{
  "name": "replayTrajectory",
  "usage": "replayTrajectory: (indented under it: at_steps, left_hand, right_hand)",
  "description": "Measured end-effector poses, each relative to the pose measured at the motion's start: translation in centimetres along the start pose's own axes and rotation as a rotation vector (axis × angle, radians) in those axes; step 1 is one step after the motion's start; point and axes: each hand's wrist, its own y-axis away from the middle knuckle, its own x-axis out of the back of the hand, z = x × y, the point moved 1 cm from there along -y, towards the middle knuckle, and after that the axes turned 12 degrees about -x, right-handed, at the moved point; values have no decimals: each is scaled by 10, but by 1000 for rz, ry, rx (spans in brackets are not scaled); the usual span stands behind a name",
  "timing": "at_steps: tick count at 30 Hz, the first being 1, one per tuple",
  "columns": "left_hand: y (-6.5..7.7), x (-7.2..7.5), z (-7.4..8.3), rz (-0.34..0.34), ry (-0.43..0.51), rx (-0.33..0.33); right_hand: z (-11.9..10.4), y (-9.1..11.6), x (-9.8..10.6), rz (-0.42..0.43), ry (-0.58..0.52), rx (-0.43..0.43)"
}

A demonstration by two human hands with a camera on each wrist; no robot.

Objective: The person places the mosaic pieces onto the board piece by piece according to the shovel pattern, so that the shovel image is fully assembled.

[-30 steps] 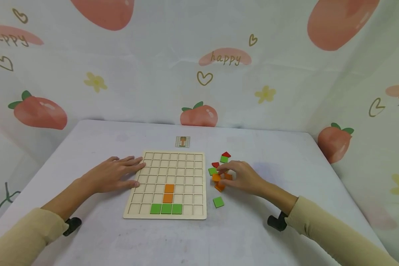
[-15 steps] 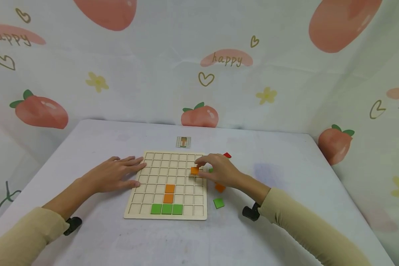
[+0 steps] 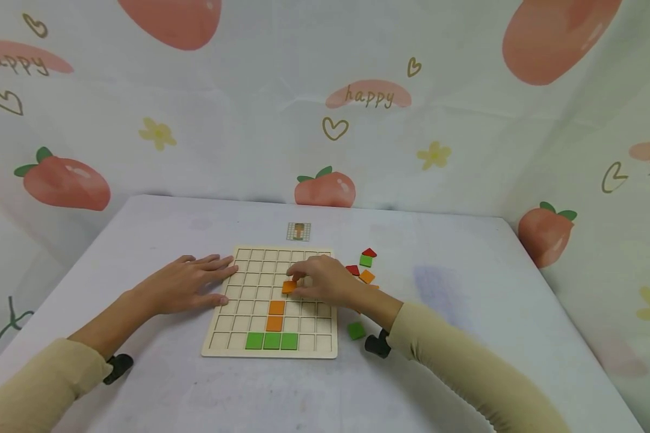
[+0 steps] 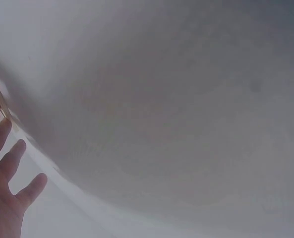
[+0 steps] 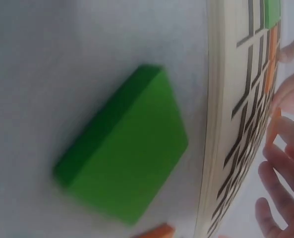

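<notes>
My right hand (image 3: pixel 325 281) pinches an orange square tile (image 3: pixel 289 287) between thumb and fingers, close over the wooden grid board (image 3: pixel 244 325). In the right wrist view the same orange tile (image 5: pixel 273 128) shows edge-on at the fingertips. Two orange tiles (image 3: pixel 274 323) lie in one column of the board, above a row of three green tiles (image 3: pixel 271 341) near its front edge. My left hand (image 3: pixel 181 284) rests flat with spread fingers, thumb and fingertips at the board's left edge. The left wrist view catches those fingers (image 4: pixel 10 161) beside the board's edge.
Right of the board lie loose pieces: a green square (image 3: pixel 355 331), a red triangle (image 3: pixel 369 252), another green square (image 3: pixel 365 261) and an orange square (image 3: pixel 366 276); my right forearm hides part of this group. A small gridded picture card (image 3: pixel 298 231) lies behind the board.
My right hand has picked an orange tile from the loose pieces and carried it left over the board, just above the orange column. The left hand has stayed in place.
</notes>
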Motion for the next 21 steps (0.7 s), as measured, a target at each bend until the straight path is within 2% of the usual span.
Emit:
replayTrajectory:
  at_steps: [11,21]
  left_hand:
    - [0,-1,0,-3,-8,1]
    - [1,-2,-1,-1,4,2]
  right_hand:
    - [-7,-14,-11,-33,31,-9]
    - [-10,-12,-15,-17,56,11]
